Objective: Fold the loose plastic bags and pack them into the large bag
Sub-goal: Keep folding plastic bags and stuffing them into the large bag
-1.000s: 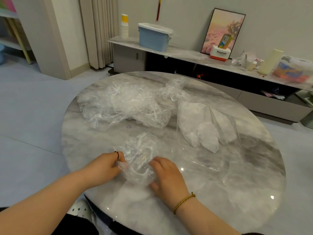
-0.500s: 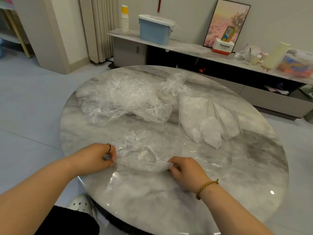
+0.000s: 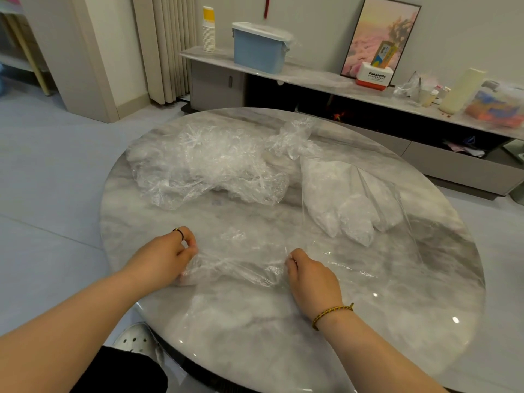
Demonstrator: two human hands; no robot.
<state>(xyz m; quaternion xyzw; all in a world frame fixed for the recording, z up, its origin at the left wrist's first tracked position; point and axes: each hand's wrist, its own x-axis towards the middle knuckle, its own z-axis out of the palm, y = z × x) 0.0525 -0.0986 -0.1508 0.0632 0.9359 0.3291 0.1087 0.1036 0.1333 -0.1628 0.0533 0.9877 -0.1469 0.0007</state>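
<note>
fingers of the left hand and right hand are curled, each pinching one end of a crumpled clear bag on the table. the thin, slick film could slip from a pinch or spring back and spoil the fold. the bag is stretched straight between the fingertips; the loose pile lies beyond, the large bag just right

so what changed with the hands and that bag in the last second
The left hand and right hand moved apart, pulling the crumpled small bag out flat and wide on the table; each pinches one end of it. The pile of loose bags and the large bag behind stayed put.
</note>
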